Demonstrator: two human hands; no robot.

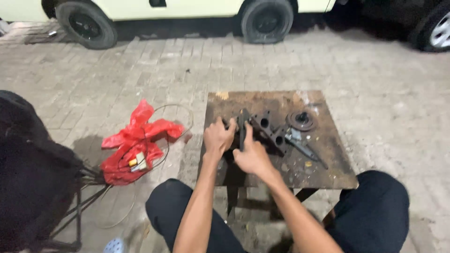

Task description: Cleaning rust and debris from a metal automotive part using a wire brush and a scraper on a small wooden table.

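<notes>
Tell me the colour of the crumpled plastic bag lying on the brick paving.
Red; the crumpled plastic bag shows best in the head view, left of the rusty metal table.

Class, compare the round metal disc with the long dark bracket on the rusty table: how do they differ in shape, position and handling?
The disc is round with a raised hub; the bracket is long with round holes. The disc sits alone at the table's far right; the bracket lies across its middle. No hand touches the disc; the left hand and right hand work at the bracket's end. Both are dark metal.

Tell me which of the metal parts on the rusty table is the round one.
The disc-shaped part at the table's far right side; the dark bracket beside both hands is long, with holes.
</notes>
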